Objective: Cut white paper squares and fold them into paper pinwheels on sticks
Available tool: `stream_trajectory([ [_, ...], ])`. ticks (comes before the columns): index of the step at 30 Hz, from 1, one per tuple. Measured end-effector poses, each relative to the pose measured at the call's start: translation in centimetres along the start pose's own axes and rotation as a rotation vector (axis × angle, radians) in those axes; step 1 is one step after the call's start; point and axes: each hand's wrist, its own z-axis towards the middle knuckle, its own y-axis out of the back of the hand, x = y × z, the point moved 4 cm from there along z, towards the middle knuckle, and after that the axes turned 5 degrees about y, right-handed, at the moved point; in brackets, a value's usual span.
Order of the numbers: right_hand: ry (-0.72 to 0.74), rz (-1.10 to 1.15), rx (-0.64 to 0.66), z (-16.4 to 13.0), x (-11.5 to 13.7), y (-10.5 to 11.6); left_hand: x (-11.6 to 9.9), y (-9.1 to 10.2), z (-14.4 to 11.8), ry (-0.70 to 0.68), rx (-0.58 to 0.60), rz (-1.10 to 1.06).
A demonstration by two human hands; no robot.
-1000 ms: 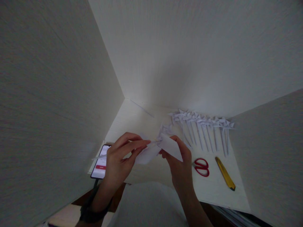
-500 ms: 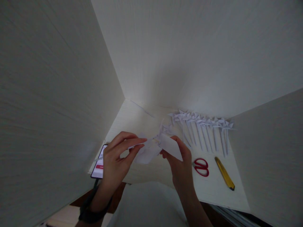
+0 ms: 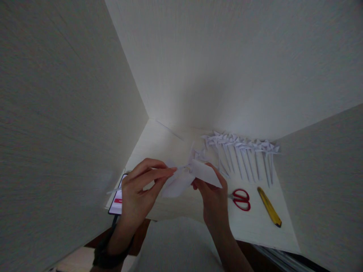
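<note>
Above the white surface [image 3: 176, 145], between the pale walls, we hold a folded white paper pinwheel [image 3: 189, 175] up in both hands. Our left hand [image 3: 138, 192] has its grip closed on a thin paper stick [image 3: 124, 186] that pokes out to the left, with thumb and fingertips pinched near the middle of the pinwheel. Our right hand [image 3: 213, 198] has its grip closed on the pinwheel from below, and one wide paper blade lies over its fingers. A phone [image 3: 117, 200] with a lit screen lies on the surface just behind our left hand. A row of finished paper pinwheels [image 3: 244, 151] lies farther back on the right, stems pointing toward us. Red scissors [image 3: 241, 199] lie near our right hand, and a yellow utility knife [image 3: 269, 212] lies just beside them to the right
</note>
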Motion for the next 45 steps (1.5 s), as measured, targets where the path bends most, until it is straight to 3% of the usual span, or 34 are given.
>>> stream_trajectory([
  [8,-0.015,0.087,0.022,-0.6,-0.6,-0.2,-0.8,0.2,0.0,-0.13,-0.036,0.073],
  [13,-0.021,0.06,-0.015,-0.7,-0.3,-0.5,-0.9,0.1,-0.2,-0.213,0.062,0.12],
  [21,-0.017,0.055,-0.047,-0.9,0.2,-0.8,-1.1,0.1,0.0,-0.181,0.08,0.041],
  [25,-0.002,0.059,-0.023,-0.6,0.5,-0.9,-0.8,0.0,0.3,-0.069,0.079,-0.034],
  [31,0.01,-0.002,-0.014,-0.6,1.1,-0.9,-0.1,-0.9,0.7,0.211,0.182,-0.348],
  [38,-0.02,-0.048,0.023,-0.7,1.0,-0.9,0.6,-1.4,0.5,0.478,0.094,-0.463],
  [42,-0.004,-0.053,0.018,-0.7,1.2,-0.8,1.1,-1.8,0.1,0.554,0.08,-0.519],
  [45,0.001,-0.045,0.01,-0.7,1.3,-0.8,0.9,-1.8,0.2,0.504,0.099,-0.488],
])
